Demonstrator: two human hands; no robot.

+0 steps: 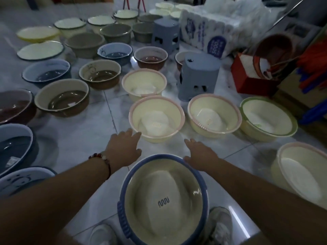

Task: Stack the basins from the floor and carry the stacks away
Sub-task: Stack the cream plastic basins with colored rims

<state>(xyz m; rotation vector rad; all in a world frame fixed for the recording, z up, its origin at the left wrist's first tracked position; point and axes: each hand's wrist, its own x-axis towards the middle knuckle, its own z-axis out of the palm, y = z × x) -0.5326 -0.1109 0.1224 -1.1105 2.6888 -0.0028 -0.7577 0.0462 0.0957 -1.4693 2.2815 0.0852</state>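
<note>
Both my arms reach forward over the tiled floor (85,131); my left hand (123,149), fingers straight and holding nothing, has its fingertips at the near rim of the pink-rimmed cream basin (156,119); my right hand (200,154) is likewise loose and empty, just short of that basin. A blue-rimmed basin (164,200) sits below me between my shoes (221,225); more basins stand spread across the floor, with two grey stools (198,76) among them.

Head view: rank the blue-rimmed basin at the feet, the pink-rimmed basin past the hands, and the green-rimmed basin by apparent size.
1. Blue-rimmed basin, largest, though it is nearest the camera, so true size is unsure.
2. Pink-rimmed basin and green-rimmed basin look alike; I won't rank them.
</note>
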